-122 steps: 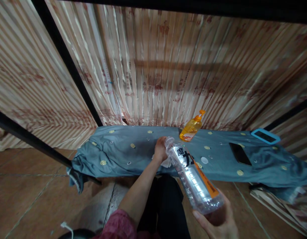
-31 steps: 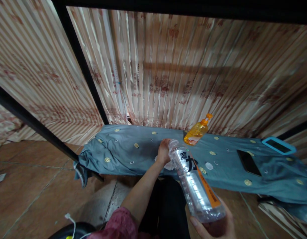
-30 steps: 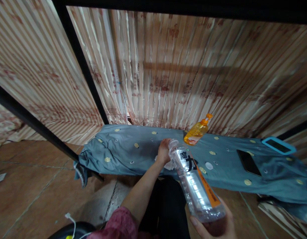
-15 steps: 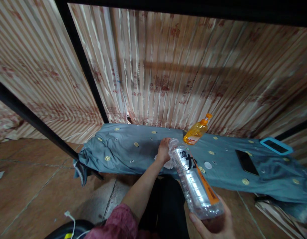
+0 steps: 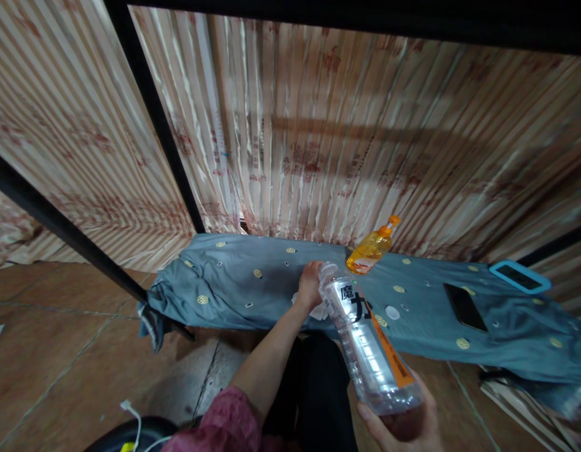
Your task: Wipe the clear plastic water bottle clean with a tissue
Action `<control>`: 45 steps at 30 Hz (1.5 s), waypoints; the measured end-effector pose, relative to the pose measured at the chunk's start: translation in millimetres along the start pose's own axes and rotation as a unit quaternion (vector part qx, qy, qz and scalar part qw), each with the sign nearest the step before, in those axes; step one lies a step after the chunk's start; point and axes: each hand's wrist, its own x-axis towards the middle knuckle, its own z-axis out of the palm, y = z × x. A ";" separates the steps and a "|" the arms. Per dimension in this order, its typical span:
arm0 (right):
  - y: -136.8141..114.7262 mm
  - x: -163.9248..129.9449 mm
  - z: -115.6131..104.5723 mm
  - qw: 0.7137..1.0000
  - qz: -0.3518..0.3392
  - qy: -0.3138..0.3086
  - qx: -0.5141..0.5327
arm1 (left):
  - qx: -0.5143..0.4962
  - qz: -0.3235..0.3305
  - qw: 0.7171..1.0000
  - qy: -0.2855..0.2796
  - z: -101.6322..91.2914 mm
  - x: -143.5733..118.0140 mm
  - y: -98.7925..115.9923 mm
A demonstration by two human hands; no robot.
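Holding a clear plastic bottle with a silver-and-orange label [image 5: 370,339] at both ends

Good handling here would seem to rest on sharing the work: the right hand [image 5: 412,432] should support the base without squeezing it, since the thin-looking plastic could dent, while the left hand [image 5: 311,285] does the finer work at the neck. Both ends are best held in one line so that the bottle does not twist or slip. The right hand cups the base, thumb on the near side; the left hand is closed about the neck, though some of its fingers are hidden.

The bottle is in front of the person's knees, apparently raised above the near edge of the surface draped in grey-blue pineapple-print cloth [image 5: 233,270]. Its long axis runs slantwise: the neck points forward and to the left, the base back toward the person and to the right. It appears to slope down toward the neck. Just beyond the neck is an amber bottle with an orange pump top [image 5: 369,251]; crumpled white tissue-like material [image 5: 320,311] lies by the left hand.
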 end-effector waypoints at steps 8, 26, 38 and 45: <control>1.3 -0.6 -1.0 1.000 -0.013 -0.004 -0.011 | 0.008 -0.004 1.000 0.007 3.2 -1.0 -1.4; -2.0 -2.5 0.6 1.000 -0.010 -0.007 -0.013 | 0.004 -0.011 1.000 -0.006 1.0 -1.3 2.7; -5.0 -5.6 0.9 1.000 0.000 -0.006 -0.018 | -0.001 -0.007 1.000 -0.002 1.4 -1.8 2.2; -6.0 -5.7 0.8 1.000 -0.005 -0.003 -0.023 | -0.023 -0.016 1.000 0.009 3.4 -1.4 1.0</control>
